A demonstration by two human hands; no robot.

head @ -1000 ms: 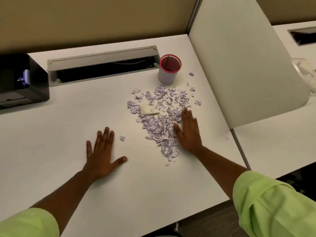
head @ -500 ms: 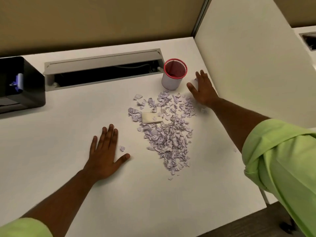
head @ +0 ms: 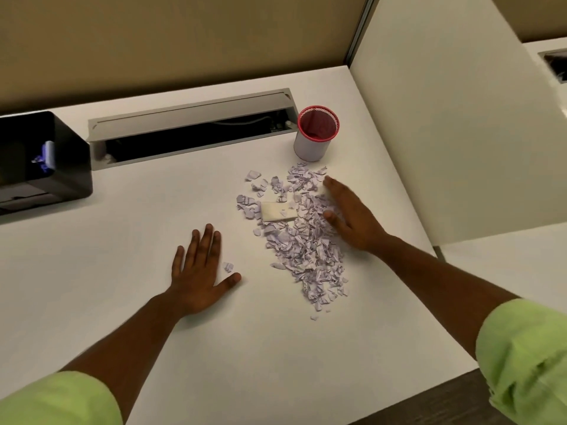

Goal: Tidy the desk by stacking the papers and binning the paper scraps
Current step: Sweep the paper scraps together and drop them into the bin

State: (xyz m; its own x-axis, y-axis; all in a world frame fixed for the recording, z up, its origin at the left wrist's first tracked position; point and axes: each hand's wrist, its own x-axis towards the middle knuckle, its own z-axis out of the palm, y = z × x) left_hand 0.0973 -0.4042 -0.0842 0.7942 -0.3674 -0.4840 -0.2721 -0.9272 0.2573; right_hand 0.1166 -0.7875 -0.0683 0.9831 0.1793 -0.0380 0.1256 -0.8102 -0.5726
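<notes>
Lilac paper scraps (head: 302,237) lie in one loose heap on the white desk (head: 122,271), and the heap is long, running from just in front of the red-rimmed cup (head: 316,133) toward the near edge of the desk, a little to the right. Such small torn pieces are surely very light and soft, so I think they will slide and scatter easily; it seems better to sweep them together with flat palms and scoop from both sides than to pinch them one by one. A cream folded paper (head: 277,211) lies flat in the far left part of the heap, its long side going left to right. The right hand (head: 352,220) rests at the right side of the heap with straight fingers, touching the scraps and holding nothing. The left hand (head: 199,268) is flat on the desk, fingers spread, and one stray scrap (head: 228,266) lies just beside its thumb.
</notes>
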